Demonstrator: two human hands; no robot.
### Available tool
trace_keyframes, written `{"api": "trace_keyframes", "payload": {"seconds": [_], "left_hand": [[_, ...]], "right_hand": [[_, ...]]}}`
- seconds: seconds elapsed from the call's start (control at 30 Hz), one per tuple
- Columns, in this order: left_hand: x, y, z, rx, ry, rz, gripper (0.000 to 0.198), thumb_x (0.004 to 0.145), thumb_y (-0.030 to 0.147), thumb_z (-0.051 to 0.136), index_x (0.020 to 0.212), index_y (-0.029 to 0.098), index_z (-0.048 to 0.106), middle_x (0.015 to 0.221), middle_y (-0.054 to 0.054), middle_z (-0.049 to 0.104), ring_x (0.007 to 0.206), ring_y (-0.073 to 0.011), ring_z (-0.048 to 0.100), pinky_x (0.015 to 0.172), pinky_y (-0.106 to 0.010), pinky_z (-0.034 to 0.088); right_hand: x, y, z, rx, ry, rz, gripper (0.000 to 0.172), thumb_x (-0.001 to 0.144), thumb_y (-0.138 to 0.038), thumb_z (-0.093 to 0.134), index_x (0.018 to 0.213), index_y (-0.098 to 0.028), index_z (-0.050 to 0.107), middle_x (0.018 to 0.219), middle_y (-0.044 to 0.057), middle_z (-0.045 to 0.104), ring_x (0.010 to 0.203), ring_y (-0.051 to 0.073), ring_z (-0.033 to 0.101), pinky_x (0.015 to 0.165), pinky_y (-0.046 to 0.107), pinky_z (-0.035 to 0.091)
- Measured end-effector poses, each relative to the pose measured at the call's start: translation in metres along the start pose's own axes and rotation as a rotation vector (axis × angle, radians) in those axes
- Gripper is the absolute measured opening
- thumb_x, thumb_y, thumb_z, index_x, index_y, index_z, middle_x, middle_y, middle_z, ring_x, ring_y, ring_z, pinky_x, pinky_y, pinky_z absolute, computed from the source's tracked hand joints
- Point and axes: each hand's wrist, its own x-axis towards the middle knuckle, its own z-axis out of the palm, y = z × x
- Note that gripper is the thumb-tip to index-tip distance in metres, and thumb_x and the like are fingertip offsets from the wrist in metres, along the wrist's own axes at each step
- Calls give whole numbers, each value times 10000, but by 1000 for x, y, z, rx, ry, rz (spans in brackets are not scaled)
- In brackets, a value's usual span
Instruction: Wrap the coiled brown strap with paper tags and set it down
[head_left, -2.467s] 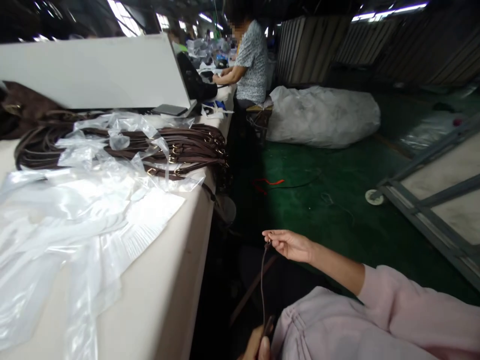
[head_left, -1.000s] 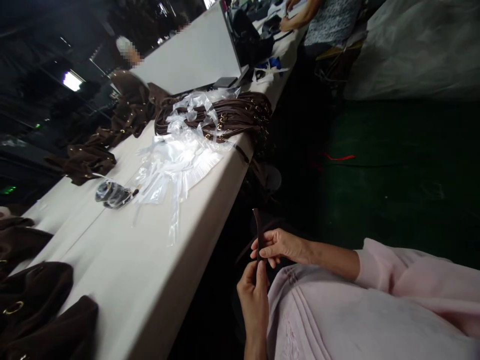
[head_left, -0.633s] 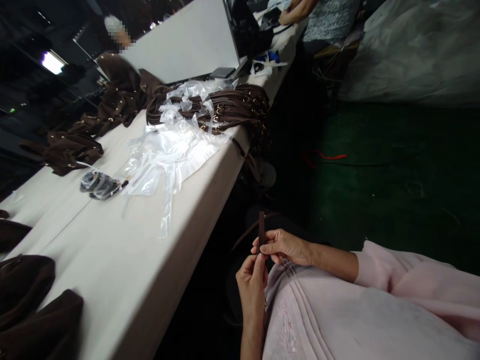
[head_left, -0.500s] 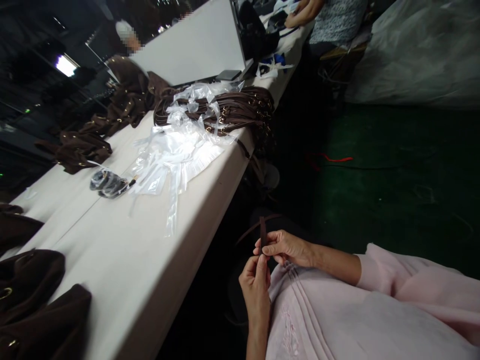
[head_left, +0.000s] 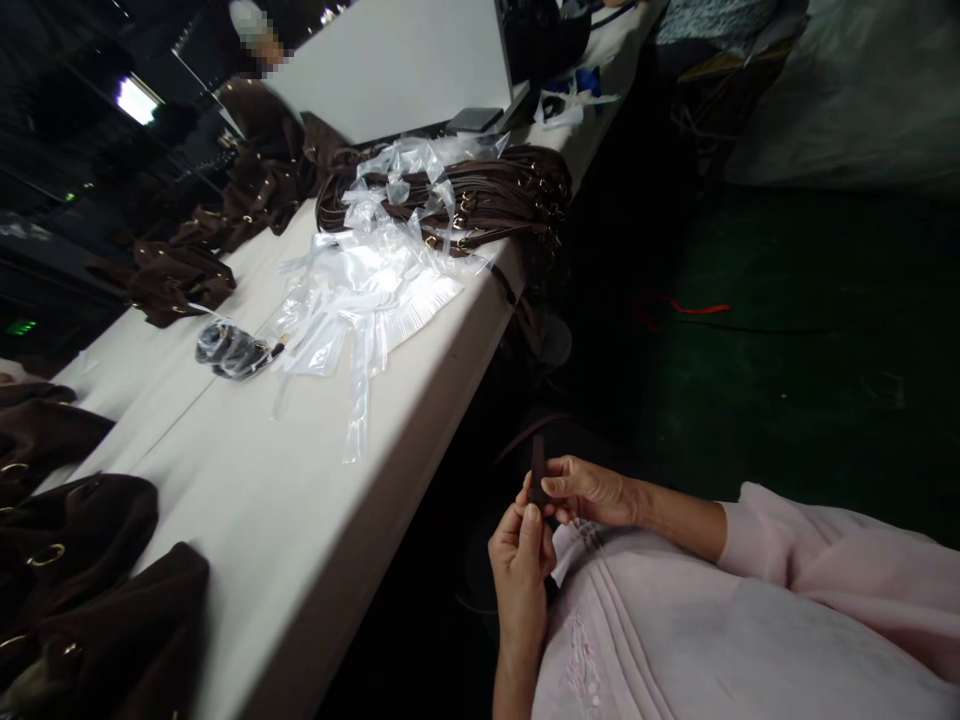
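Observation:
Beside the table edge, low in the view, both hands meet over a narrow dark brown strap (head_left: 538,462). My left hand (head_left: 521,560) pinches its lower part between thumb and fingers. My right hand (head_left: 589,490) comes from the right and grips the strap just above, its fingers touching the left hand's. One end of the strap stands up above the fingers. A thin curved length of brown strap shows faintly behind it against the dark.
A long white table (head_left: 300,480) runs diagonally. It bears a pile of clear plastic sleeves (head_left: 375,300), bundled brown straps (head_left: 495,200), a wrapped dark coil (head_left: 232,350) and brown bags (head_left: 97,540). A white panel (head_left: 405,60) stands behind. A red strip (head_left: 701,309) lies on the green floor.
The view has shifted, so the table things sit slightly higher and further right. Both hands still hold the strap, and its upright end looks shorter. The co-worker's hands at the top have left the view.

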Motion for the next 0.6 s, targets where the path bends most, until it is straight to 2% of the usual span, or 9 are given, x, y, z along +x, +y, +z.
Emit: {"api": "trace_keyframes", "payload": {"seconds": [0.1, 0.23, 0.33, 0.43, 0.5, 0.6], "left_hand": [[1, 1, 0, -33, -11, -22, 451, 864, 450, 630, 1172, 122, 601, 527, 101, 306, 430, -25, 166, 413, -180, 134], [0, 6, 3, 67, 38, -4, 470, 855, 512, 613, 1102, 112, 620, 516, 104, 295, 435, -30, 163, 422, -191, 133], [-5, 11, 7, 221, 85, 77, 417, 879, 532, 566, 895, 120, 629, 511, 85, 334, 460, -41, 223, 453, -200, 179], [-6, 8, 7, 249, 84, 98, 453, 889, 549, 534, 696, 140, 546, 517, 58, 387, 473, -48, 278, 477, -211, 226], [-5, 2, 4, 213, 123, 86, 430, 873, 564, 551, 755, 151, 568, 525, 52, 420, 467, -56, 307, 483, -216, 254], [-10, -7, 1, 146, 223, 59, 436, 817, 604, 605, 1001, 209, 622, 630, 8, 561, 515, -97, 450, 547, -253, 378]], "right_hand": [[3, -5, -2, -64, -76, -14, 415, 649, -353, 878, 907, -78, 705, 712, 27, 644, 606, 69, 588, 520, 123, 467], [7, -13, -3, -263, -119, -66, 360, 686, -326, 844, 919, -83, 714, 735, 42, 667, 564, 81, 582, 486, 147, 451], [8, -15, -3, -398, -87, -94, 370, 691, -339, 832, 956, -104, 726, 781, 57, 690, 549, 92, 578, 478, 174, 462], [10, -15, -6, -520, -42, -88, 375, 689, -383, 822, 961, -140, 734, 1003, 103, 711, 515, 75, 554, 466, 191, 462], [14, -14, -7, -621, -49, -60, 345, 696, -424, 805, 915, -165, 743, 1175, 118, 673, 560, 106, 594, 499, 232, 497], [22, -12, -2, -831, -121, -45, 296, 700, -479, 787, 820, -210, 754, 1118, 108, 699, 781, 251, 678, 645, 342, 572]]}}
